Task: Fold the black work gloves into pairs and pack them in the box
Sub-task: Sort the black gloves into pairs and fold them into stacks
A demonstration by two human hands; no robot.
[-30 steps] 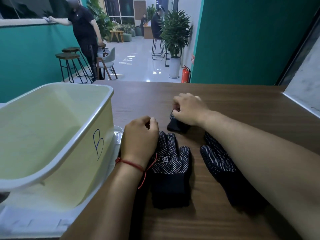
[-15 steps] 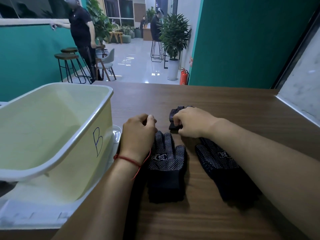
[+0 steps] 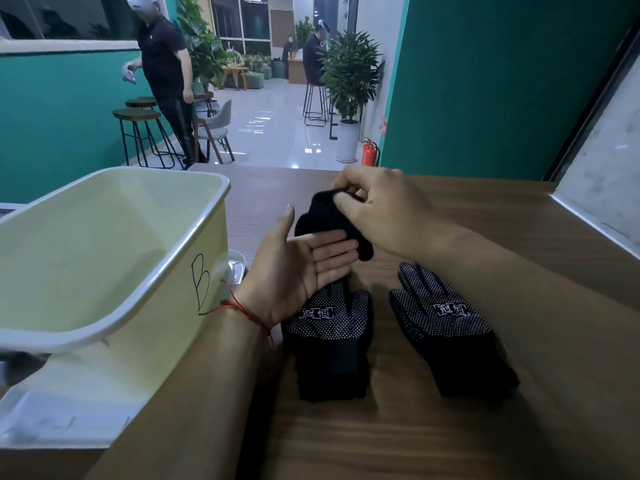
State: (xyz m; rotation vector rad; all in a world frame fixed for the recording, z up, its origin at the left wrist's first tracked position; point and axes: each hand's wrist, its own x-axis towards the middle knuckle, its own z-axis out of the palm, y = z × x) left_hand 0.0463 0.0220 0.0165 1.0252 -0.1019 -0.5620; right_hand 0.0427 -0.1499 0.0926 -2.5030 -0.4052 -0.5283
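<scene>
My right hand (image 3: pixel 384 209) pinches a folded black glove bundle (image 3: pixel 325 216) and holds it above the table. My left hand (image 3: pixel 298 268) lies palm up with straight fingers under that bundle, touching its lower edge. Below them a stack of black dotted gloves (image 3: pixel 329 341) lies flat on the wooden table (image 3: pixel 381 438), and a second dotted glove (image 3: pixel 450 334) lies to its right, partly under my right forearm. The pale yellow box (image 3: pixel 114 258) marked "B" stands at the left, and nothing shows inside it.
The box sits on a white lid or tray (image 3: pixel 62 424) at the table's left front. A grey wall ledge (image 3: pixel 595 209) borders the table on the right. Beyond the far edge are stools (image 3: pixel 138 133), a potted plant (image 3: pixel 349 98), a fire extinguisher (image 3: pixel 370 152) and people standing.
My right hand has lifted the small glove bundle off the table. My left hand left the glove stack, turned palm up and opened beneath the bundle.
</scene>
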